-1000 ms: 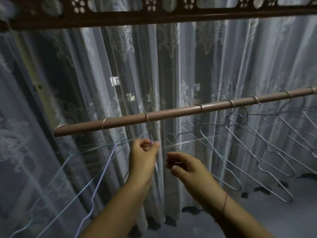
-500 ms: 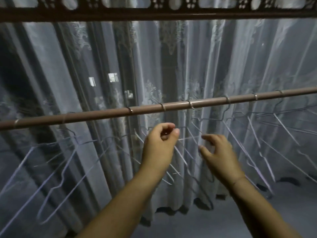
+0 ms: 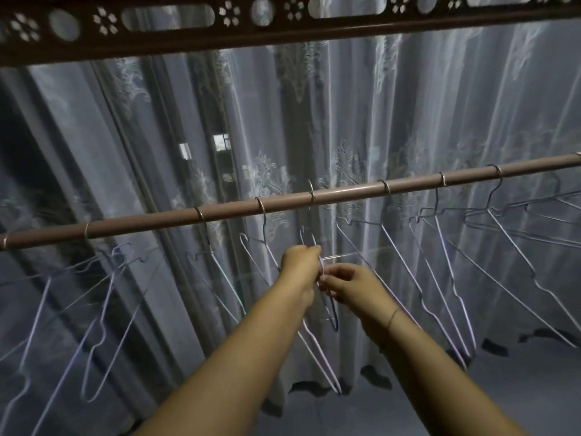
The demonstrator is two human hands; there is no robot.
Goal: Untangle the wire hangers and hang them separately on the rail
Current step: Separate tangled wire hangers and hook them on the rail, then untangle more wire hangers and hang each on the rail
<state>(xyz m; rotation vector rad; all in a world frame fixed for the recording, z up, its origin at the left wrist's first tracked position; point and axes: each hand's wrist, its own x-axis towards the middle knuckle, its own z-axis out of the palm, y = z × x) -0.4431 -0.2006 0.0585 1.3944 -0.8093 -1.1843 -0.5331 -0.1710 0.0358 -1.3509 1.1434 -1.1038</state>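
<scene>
Both hands meet just under the rail [image 3: 141, 222], almost touching each other. The left hand [image 3: 298, 265] has its fingers [image 3: 309, 251] curled closed around the thin wire of a hanger [image 3: 321, 266]. The right hand [image 3: 355, 284], just to the right of them and slightly lower, pinches the same wire between thumb and bent fingertips. Wire runs on down below the fingers, and a dark loop [image 3: 334, 322] hangs just beneath them; I cannot tell whether these belong to the same hanger.

Straight above the fingers, a hook [image 3: 311, 192] sits over the rail. More hangers [image 3: 440, 278] hang spaced apart on the rail to the right of the fingers, and others [image 3: 103, 309] to the left. A lace curtain [image 3: 408, 105] hangs beyond the fingers. A thin band [image 3: 391, 319] circles the right wrist.
</scene>
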